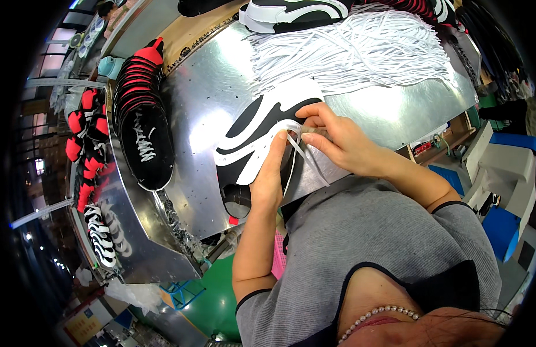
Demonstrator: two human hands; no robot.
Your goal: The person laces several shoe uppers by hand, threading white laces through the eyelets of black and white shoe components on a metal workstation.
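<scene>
A black-and-white shoe upper [300,92] lies at a slant over the near part of the metal table. My left hand [269,173] grips it, thumb pressed on the white eyelet strip and the other fingers hidden underneath. A white shoelace [311,162] runs at the upper's throat, its loose end dangling toward me. Close beside the left thumb, my right hand [343,141] is closed, thumb and index finger pinching the lace by the eyelet strip. Its exact path through the eyelets is too small to tell. A small red tab [233,220] shows at the upper's near end.
A wide heap of white shoelaces [349,52] covers the far side of the metal table [213,92]. On the left stands an overlapping row of black-and-red uppers [143,133]. More black-and-white uppers [297,14] lie at the far edge. Red-and-black pieces [88,133] sit beyond the left edge.
</scene>
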